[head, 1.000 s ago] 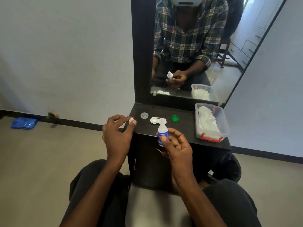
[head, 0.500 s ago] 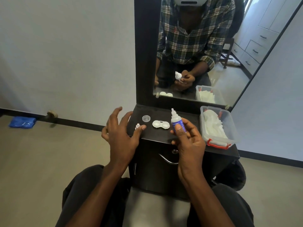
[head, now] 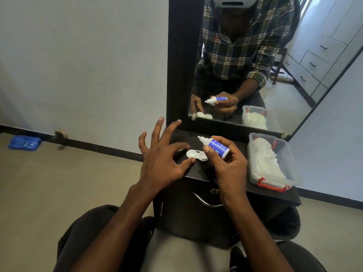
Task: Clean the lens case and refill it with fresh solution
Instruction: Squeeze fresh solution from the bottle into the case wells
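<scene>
The white two-well lens case [head: 196,154] lies open on the black cabinet top [head: 238,173]. My right hand [head: 227,167] grips a small solution bottle [head: 216,146] with a blue label, uncapped, tilted so its white nozzle points up and left above the case. My left hand [head: 159,154] hovers just left of the case with fingers spread; its thumb tip touches the case's left edge. A clear cap [head: 179,149] peeks out behind the left fingers. The bottle's cap and the green lid are hidden.
A clear plastic box [head: 275,161] with red clasps, holding white tissues, sits at the right of the cabinet top. A black-framed mirror [head: 245,65] stands behind. A drawer handle [head: 206,201] is below the top. A blue cloth [head: 24,142] lies on the floor at far left.
My right hand tilted the bottle from upright to leaning left over the case. My left hand let go of the small white cap and moved right to the case's edge.
</scene>
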